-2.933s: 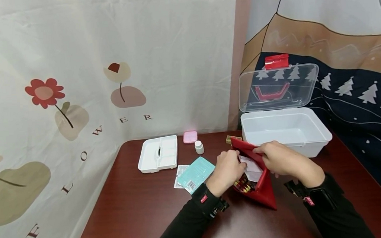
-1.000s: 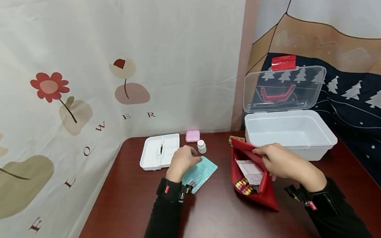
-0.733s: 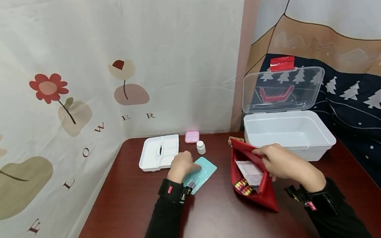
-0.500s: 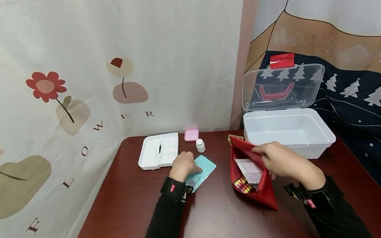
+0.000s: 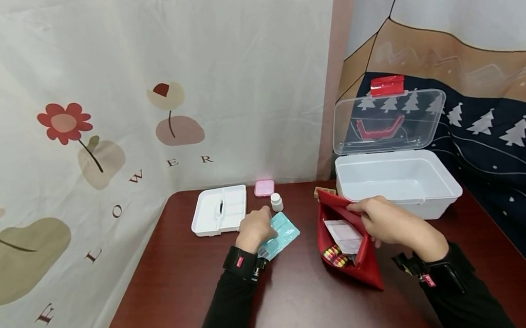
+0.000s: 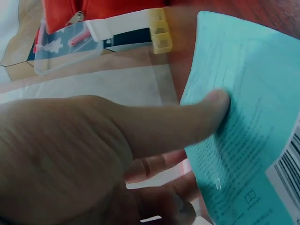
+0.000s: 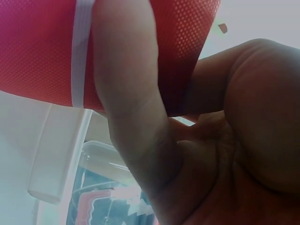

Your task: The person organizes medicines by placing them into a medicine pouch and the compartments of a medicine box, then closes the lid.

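My left hand pinches a teal packet with printed text and a barcode. In the left wrist view the thumb lies across its printed face, with the other fingers partly hidden behind it. My right hand grips the upper edge of a red fabric pouch, keeping its mouth spread. Inside the pouch are a white packet and small yellow-and-red striped pieces. The right wrist view shows a finger along the red cloth beside a pale strip.
A white box with its clear lid raised stands at the right. Further left are a white compartment tray, a pink case and a white bottle. A small yellow case sits behind the pouch.
My left hand has left the pouch, moved left to the teal packet and taken hold of it. My right hand stays on the pouch edge.
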The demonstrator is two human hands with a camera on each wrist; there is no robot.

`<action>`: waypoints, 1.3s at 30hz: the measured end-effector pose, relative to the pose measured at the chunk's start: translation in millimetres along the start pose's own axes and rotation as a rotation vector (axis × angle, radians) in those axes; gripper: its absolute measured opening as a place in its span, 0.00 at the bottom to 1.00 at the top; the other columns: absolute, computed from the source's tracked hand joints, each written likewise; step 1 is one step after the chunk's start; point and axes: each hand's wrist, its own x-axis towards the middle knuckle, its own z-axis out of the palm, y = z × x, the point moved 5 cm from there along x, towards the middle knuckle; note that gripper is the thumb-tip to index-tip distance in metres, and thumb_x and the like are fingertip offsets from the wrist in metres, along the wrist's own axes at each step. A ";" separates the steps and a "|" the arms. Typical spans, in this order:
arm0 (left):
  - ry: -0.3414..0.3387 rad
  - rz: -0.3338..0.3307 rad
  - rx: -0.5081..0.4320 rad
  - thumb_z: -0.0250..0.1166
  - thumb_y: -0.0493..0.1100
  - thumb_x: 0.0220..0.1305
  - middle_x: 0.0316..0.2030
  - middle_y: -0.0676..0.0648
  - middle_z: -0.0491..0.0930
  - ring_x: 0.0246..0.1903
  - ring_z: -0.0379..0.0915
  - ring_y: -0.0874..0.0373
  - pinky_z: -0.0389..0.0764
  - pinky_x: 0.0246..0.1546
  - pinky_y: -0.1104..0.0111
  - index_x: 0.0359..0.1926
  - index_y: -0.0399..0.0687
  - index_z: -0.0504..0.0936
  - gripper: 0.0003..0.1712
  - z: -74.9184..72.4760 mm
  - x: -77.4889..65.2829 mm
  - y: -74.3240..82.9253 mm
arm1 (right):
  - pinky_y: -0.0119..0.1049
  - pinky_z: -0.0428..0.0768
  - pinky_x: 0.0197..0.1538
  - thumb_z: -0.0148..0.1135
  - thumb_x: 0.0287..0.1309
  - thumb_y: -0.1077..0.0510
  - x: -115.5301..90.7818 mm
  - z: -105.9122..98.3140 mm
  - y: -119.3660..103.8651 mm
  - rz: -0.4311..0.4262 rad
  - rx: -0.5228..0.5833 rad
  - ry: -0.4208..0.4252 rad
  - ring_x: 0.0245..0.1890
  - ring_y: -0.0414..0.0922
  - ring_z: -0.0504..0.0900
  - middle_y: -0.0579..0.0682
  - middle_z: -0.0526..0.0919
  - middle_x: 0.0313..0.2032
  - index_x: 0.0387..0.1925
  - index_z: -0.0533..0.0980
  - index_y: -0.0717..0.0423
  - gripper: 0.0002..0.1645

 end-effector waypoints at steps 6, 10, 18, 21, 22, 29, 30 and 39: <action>0.009 0.113 -0.134 0.78 0.41 0.62 0.36 0.48 0.89 0.33 0.79 0.55 0.81 0.37 0.59 0.36 0.48 0.92 0.03 -18.2 -6.7 6.4 | 0.35 0.82 0.24 0.49 0.74 0.71 0.9 -1.1 -0.3 -0.011 -0.013 0.016 0.13 0.39 0.80 0.75 0.84 0.60 0.71 0.78 0.69 0.28; -0.048 0.254 -0.242 0.76 0.45 0.68 0.35 0.52 0.89 0.34 0.79 0.60 0.79 0.40 0.64 0.40 0.51 0.90 0.05 -29.7 -13.8 13.7 | 0.35 0.82 0.24 0.49 0.73 0.70 0.6 -0.2 0.2 -0.010 -0.016 0.018 0.13 0.39 0.80 0.75 0.84 0.60 0.71 0.78 0.69 0.29; -0.060 0.393 -0.496 0.72 0.43 0.71 0.26 0.57 0.78 0.28 0.71 0.65 0.73 0.35 0.68 0.31 0.51 0.75 0.15 -53.5 -26.4 23.3 | 0.36 0.82 0.24 0.50 0.75 0.70 0.4 -1.2 0.1 0.007 -0.014 0.016 0.13 0.40 0.81 0.76 0.83 0.61 0.72 0.77 0.70 0.28; -0.058 0.409 -0.579 0.73 0.44 0.70 0.28 0.56 0.79 0.31 0.73 0.64 0.75 0.38 0.68 0.32 0.50 0.78 0.13 -56.2 -28.2 27.8 | 0.36 0.81 0.24 0.49 0.75 0.69 0.8 -1.1 0.3 0.020 -0.013 0.017 0.14 0.41 0.82 0.77 0.82 0.63 0.72 0.76 0.70 0.28; -0.059 0.411 -0.606 0.74 0.44 0.70 0.29 0.56 0.81 0.32 0.75 0.64 0.75 0.39 0.68 0.33 0.50 0.81 0.10 -55.6 -28.4 30.1 | 0.36 0.81 0.24 0.49 0.75 0.69 0.9 -0.9 0.6 0.027 -0.013 0.018 0.14 0.41 0.82 0.77 0.82 0.63 0.72 0.76 0.70 0.28; -0.155 0.372 -0.737 0.73 0.45 0.67 0.25 0.59 0.79 0.27 0.71 0.67 0.73 0.33 0.71 0.40 0.45 0.87 0.09 -35.6 -29.2 54.8 | 0.38 0.82 0.24 0.49 0.75 0.69 0.8 1.8 2.3 0.048 -0.011 0.023 0.13 0.40 0.82 0.77 0.83 0.61 0.72 0.76 0.70 0.28; -0.160 0.349 -0.745 0.73 0.45 0.67 0.25 0.58 0.81 0.28 0.72 0.68 0.74 0.35 0.72 0.42 0.43 0.88 0.10 -32.7 -29.0 58.1 | 0.38 0.82 0.24 0.49 0.74 0.69 0.5 1.7 2.1 0.044 -0.014 0.025 0.13 0.40 0.81 0.77 0.83 0.61 0.72 0.77 0.70 0.29; -0.116 0.219 -0.820 0.73 0.43 0.71 0.25 0.54 0.84 0.25 0.75 0.63 0.75 0.28 0.73 0.46 0.38 0.92 0.12 -12.7 -23.3 77.5 | 0.37 0.81 0.25 0.48 0.75 0.69 1.0 1.3 1.1 0.051 -0.013 0.014 0.14 0.42 0.83 0.76 0.82 0.63 0.73 0.76 0.70 0.29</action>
